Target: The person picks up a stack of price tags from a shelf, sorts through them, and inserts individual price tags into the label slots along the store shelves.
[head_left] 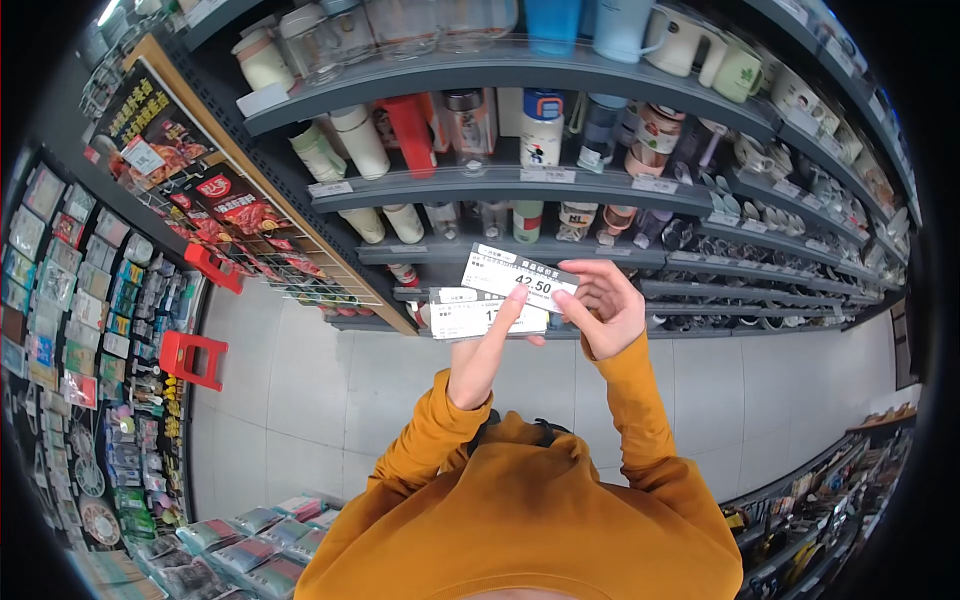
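Note:
Two white price tags are held in front of the shelves. My left hand [484, 358] grips the lower price tag [465, 318], its thumb lying over the printed face. The upper price tag [497, 269], which reads 42.50, overlaps the lower one and tilts down to the right. My right hand [610, 308] pinches that upper tag at its right end between thumb and fingers. My left thumb tip also touches the upper tag's lower edge.
Ahead, curved shelves [420, 184] hold bottles, cups and jugs. Red stools [195, 358] stand at the left beside a rack of packaged goods [110, 340]. More packets [240, 545] lie at the lower left. Shelving [800, 535] stands at the lower right.

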{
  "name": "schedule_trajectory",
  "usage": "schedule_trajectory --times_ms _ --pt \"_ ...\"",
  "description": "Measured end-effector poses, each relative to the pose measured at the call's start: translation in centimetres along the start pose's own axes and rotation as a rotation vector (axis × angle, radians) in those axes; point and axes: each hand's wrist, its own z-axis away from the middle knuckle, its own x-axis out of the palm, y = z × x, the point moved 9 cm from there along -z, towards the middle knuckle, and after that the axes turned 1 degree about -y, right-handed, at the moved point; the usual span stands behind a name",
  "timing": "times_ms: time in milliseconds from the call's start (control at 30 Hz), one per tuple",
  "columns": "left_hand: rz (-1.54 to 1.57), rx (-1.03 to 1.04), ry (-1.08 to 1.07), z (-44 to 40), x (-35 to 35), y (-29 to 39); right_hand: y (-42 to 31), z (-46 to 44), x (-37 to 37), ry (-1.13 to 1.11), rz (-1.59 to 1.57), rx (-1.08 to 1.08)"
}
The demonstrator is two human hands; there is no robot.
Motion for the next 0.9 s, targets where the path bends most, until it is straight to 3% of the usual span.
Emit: schedule_trajectory --times_ms 267,367,667,900 --pt "0.173 -0.027 -0.176 0.9 -6.6 2.8 2.6 -3.6 6.4 -0.046 -0.027 0.015" --pt "0.116 -0.071 -0.076 1.2 -9.3 3.4 3.0 -5.8 7.4 -0.038 0.005 0.013" --pt "0.077 -0.121 -0.087 1.0 -11.5 2.4 -10.5 -20.0 7.5 0.119 0.538 -0.566" --pt "0.089 -0.188 -0.176 1.0 -10.5 1.8 -8.4 -28.7 6.6 0.016 0.755 -0.458"
